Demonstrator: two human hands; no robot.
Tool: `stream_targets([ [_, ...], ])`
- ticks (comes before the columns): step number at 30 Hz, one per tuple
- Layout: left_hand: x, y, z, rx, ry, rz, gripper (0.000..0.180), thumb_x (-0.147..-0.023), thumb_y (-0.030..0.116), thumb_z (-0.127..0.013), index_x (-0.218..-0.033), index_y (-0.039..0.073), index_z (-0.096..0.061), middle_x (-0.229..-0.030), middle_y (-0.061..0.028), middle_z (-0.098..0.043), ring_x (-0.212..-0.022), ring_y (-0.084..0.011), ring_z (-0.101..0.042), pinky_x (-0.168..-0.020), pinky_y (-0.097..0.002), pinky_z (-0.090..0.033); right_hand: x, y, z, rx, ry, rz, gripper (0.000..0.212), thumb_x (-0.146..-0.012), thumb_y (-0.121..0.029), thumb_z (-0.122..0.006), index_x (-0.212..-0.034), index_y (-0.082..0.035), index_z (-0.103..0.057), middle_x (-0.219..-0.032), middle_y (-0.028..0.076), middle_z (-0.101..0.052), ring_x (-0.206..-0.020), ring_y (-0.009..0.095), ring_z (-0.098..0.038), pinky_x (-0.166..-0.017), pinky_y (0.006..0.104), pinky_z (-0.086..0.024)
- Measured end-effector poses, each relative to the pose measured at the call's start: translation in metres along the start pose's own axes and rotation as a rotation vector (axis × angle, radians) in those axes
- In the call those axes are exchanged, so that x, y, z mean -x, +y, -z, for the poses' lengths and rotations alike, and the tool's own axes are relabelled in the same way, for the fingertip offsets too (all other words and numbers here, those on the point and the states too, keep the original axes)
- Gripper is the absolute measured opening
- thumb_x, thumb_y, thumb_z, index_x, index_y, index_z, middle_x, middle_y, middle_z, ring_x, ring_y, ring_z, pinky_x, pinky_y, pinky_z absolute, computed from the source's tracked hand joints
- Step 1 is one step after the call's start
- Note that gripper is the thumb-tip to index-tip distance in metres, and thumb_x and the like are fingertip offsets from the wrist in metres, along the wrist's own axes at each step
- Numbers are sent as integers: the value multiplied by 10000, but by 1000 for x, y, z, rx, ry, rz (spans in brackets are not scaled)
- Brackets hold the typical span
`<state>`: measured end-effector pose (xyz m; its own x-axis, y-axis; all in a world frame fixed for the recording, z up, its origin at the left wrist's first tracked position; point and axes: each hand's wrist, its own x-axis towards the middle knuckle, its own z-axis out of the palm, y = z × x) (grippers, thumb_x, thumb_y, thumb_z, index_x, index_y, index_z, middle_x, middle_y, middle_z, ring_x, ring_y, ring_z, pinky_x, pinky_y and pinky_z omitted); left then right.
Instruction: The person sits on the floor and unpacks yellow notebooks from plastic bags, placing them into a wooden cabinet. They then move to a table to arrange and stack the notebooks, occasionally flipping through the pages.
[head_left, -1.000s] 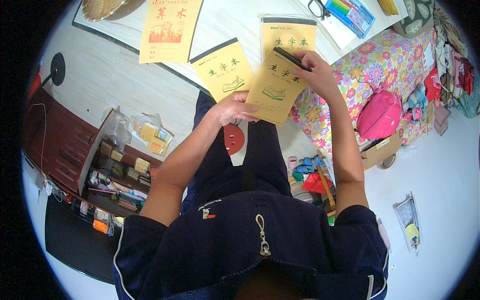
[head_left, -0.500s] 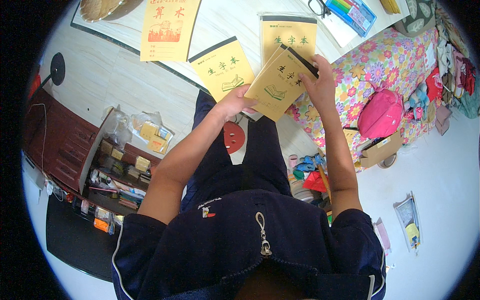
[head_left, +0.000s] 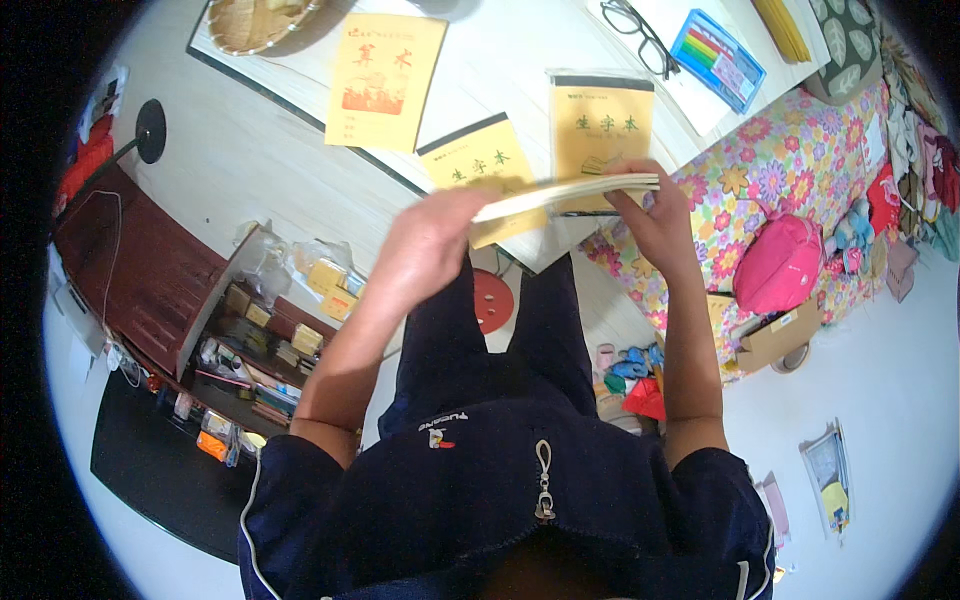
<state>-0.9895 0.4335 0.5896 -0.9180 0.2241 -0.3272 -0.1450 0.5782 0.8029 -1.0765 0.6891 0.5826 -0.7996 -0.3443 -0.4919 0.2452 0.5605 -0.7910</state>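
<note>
The white desk [head_left: 480,60] carries three yellow notebooks [head_left: 385,67], a woven basket [head_left: 255,18], black glasses [head_left: 640,32] and a blue pencil case [head_left: 717,58].

woven basket [head_left: 258,18] sat at counter's far left corner | glasses [head_left: 640,32] and blue pen case [head_left: 716,46] lay near far right edge | pink bag [head_left: 778,262] rested on floral bedspread [head_left: 760,175] | cardboard box [head_left: 775,335] stood on floor

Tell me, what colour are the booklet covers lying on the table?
Yellow covers, seen best in the head view.
</note>
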Motion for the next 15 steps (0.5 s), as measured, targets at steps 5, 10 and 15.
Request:
stream_targets([
  [5,-26,-2,59,-258,360,-9,366,-748,-99,-504,-1065,69,-575,-1023,-120,-598,-967,-283,-559,-833,-344,-444,-97,-29,-26,32,115,523,259,-735,-42,-621,-987,-49,-559,-865,80,-617,-809,172,-592,-713,254,-453],
  [10,-61,-42,33,-145,431,32,368,-769,-58,-504,-1111,75,-540,-1054,-126,-570,-999,-297,-525,-852,-353,-420,-156,-37,-29,-47,-30,111,286,-746,-21,-515,-1014,-104,-568,-672,22,-515,-544,84,-445,-517,246,-387],
  [15,-62,-48,27,4,499,81,408,-793,-24,-513,-1189,63,-471,-1087,-119,-565,-1026,-275,-522,-873,-347,-410,-173,-9,-35,-86,-31,132,306,-741,0,-501,-1027,-94,-559,-711,21,-525,-573,79,-449,-539,242,-387],
])
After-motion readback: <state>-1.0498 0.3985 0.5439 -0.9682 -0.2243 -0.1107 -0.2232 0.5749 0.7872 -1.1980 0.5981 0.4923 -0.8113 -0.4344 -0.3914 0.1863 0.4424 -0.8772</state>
